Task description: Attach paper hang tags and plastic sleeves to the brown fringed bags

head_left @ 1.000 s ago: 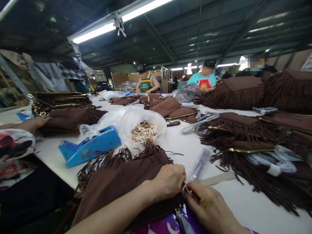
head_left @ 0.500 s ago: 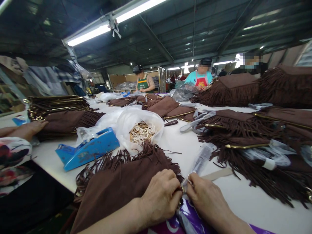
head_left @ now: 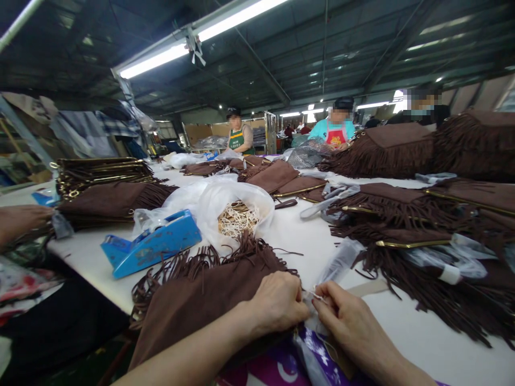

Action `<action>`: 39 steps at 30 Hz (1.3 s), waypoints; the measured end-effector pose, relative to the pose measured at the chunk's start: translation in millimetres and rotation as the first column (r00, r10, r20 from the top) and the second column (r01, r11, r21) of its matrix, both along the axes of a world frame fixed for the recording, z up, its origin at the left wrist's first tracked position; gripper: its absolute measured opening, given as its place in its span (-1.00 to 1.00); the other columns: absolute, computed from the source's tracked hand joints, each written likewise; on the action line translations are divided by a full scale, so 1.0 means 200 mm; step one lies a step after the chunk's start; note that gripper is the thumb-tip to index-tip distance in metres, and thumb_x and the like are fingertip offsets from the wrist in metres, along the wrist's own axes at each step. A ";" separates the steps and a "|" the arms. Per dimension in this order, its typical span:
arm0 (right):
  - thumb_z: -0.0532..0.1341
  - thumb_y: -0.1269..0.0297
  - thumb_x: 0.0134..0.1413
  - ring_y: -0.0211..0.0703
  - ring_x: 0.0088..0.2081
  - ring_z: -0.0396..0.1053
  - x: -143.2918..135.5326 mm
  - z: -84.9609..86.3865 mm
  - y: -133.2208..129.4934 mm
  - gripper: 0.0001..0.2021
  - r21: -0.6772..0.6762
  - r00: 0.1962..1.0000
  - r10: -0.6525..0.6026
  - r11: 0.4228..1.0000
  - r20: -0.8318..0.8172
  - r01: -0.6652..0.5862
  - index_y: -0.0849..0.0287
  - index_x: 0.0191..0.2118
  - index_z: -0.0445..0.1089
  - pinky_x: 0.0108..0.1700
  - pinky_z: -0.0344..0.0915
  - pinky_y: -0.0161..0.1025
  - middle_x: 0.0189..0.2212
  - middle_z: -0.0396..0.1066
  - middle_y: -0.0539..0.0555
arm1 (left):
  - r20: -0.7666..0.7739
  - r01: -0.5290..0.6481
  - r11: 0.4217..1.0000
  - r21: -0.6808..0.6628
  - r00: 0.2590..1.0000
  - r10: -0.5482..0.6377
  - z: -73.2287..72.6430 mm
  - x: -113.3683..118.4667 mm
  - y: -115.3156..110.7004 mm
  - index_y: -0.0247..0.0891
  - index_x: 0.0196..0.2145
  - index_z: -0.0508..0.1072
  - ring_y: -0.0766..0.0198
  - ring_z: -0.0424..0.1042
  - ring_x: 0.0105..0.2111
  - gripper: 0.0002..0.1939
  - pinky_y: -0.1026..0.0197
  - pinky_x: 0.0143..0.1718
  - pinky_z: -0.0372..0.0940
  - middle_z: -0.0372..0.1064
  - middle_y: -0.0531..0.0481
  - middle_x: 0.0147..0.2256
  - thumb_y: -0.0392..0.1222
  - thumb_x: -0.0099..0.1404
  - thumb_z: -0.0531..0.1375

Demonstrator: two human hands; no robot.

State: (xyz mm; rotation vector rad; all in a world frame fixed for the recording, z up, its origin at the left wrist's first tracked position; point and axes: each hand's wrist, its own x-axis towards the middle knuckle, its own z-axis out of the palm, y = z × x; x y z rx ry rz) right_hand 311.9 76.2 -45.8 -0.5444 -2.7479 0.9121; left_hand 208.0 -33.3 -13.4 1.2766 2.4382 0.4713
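Note:
A dark brown fringed bag (head_left: 193,305) lies in front of me, its fringe pointing away. At its right corner, the fingers of my left hand (head_left: 277,303) are closed on the bag's edge; their tips are partly hidden. Just to the right, my right hand (head_left: 352,319) pinches a thin white string (head_left: 318,295) between thumb and finger. Below that hand hangs a tan card tag (head_left: 340,360), partly covered by it. A clear plastic-wrapped strip (head_left: 340,260) lies just beyond both hands. Purple printed material (head_left: 317,343) shows underneath.
A white plastic bag (head_left: 263,206) holds strung tags (head_left: 237,220). Left of it stands a blue tape dispenser (head_left: 155,241). Stacked brown bags (head_left: 104,201) and more fringed bags (head_left: 398,201) lie around. A co-worker's hand (head_left: 24,222) is at the left; other people work beyond.
My right hand has opened its grip a little and now shows white string at its fingertips, with the tan tag below. At far left, the co-worker's hand has drawn back from the stacked bags.

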 end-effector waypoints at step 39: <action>0.06 0.10 -0.08 -0.31 -0.54 -0.06 -0.03 0.01 -0.01 -0.73 -0.663 0.983 0.160 0.726 -0.091 -0.180 0.19 -0.60 0.22 -0.50 -0.07 -0.33 -0.64 0.00 -0.11 | 0.879 -0.398 0.896 0.196 0.477 0.019 -0.09 -0.18 -0.02 -0.34 -0.69 0.32 0.54 -0.02 -0.82 -0.90 0.43 -0.81 -0.21 0.13 0.16 -0.79 -0.35 -0.27 0.20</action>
